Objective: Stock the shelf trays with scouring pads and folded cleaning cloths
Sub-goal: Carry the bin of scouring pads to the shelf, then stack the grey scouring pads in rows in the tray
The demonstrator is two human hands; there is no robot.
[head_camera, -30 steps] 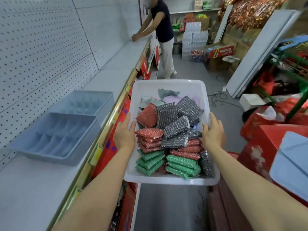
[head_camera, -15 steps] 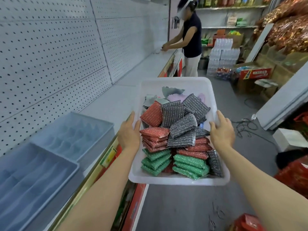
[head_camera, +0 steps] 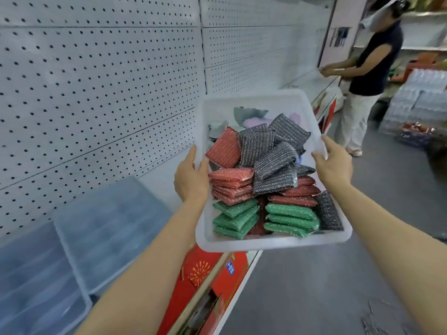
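Pegboard wall (head_camera: pixel 101 88) fills the left side, with the white shelf (head_camera: pixel 167 180) running along its foot. Two blue-grey divided shelf trays (head_camera: pixel 106 235) sit on that shelf at lower left, touching side by side; motion blur hides their compartments.

White plastic bin (head_camera: pixel 273 243) is held in the air over the shelf's front edge, long axis running away from the carrier toward the far end of the aisle, near end tipped slightly down. Left hand (head_camera: pixel 191 177) grips the left rim, thumb hooked inside. Right hand (head_camera: pixel 332 163) grips the right rim, thumb inside as well.

In the bin: green scouring pads (head_camera: pixel 290 220) stacked flat at the near end, red scouring pads (head_camera: pixel 232 182) above them, grey scouring pads (head_camera: pixel 273 160) heaped loose on top at mixed angles. Folded cleaning cloths (head_camera: pixel 251 114) lie at the far end, mostly covered.

Red box (head_camera: pixel 205 281) under the shelf carries a firework print and a small blue label, unreadable. Second person (head_camera: pixel 370 76) stands at the shelf further down the aisle.
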